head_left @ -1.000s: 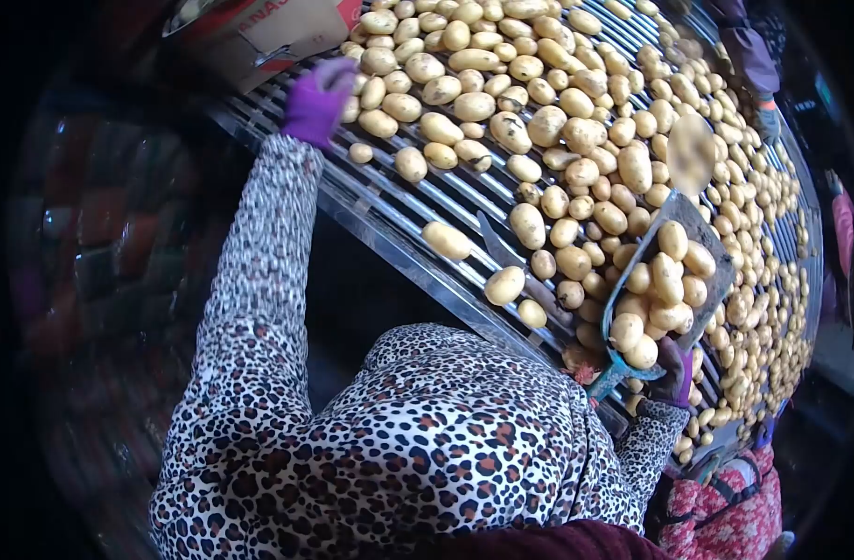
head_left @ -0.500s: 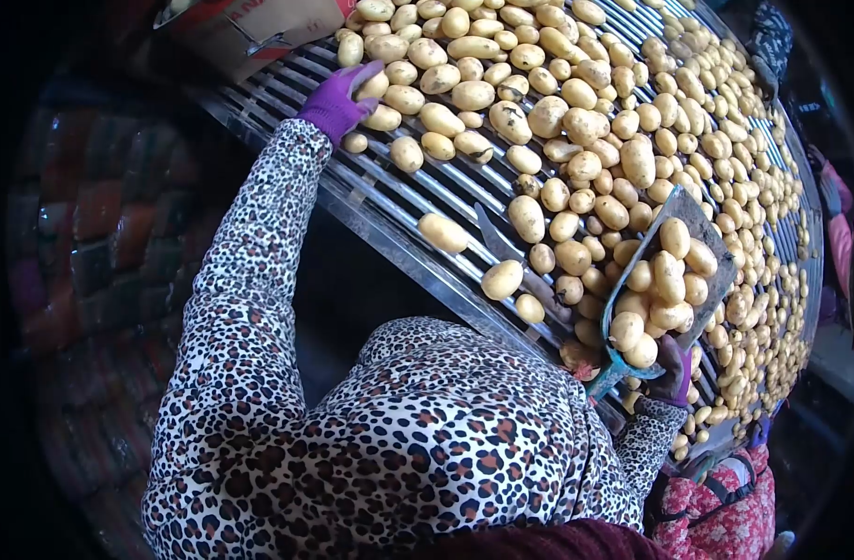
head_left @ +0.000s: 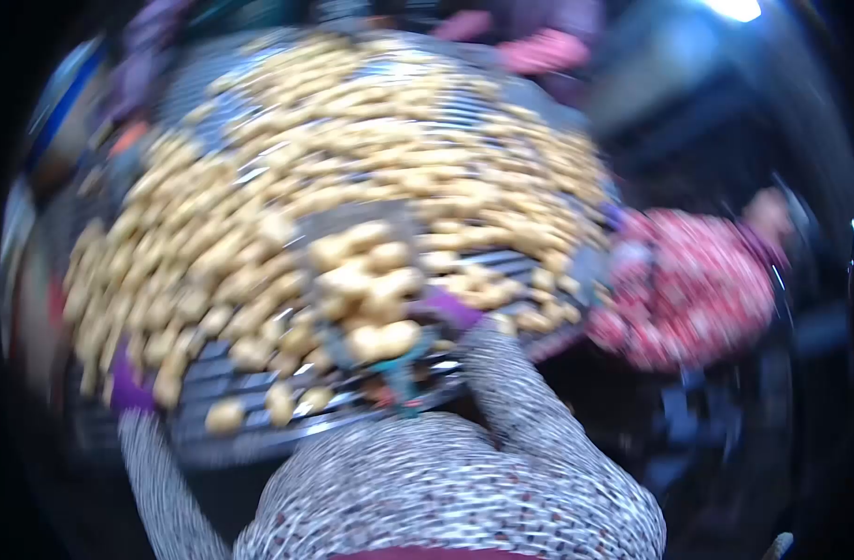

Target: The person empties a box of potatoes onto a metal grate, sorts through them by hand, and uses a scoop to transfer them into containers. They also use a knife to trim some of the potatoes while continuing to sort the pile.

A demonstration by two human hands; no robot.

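- The whole view is smeared by motion blur.
- Potatoes point(head_left: 259, 187) cover a barred roller bed point(head_left: 212, 378).
- A heaped scoop point(head_left: 371, 289) sits mid-frame, with the purple-gloved right hand point(head_left: 450, 308) against its side; the grip is unclear.
- The left hand point(head_left: 126, 383), also gloved, is at the bed's near edge.
- Another person in red patterned clothing point(head_left: 698, 280) stands to the right.

The scoop point(head_left: 338, 222), badly blurred, is hanging low over the near edge of the roller bed point(head_left: 212, 378), heaped with pale yellow potatoes point(head_left: 376, 280), its teal handle pointing toward the person. Loose potatoes point(head_left: 259, 168) are lying spread across the rollers behind it.
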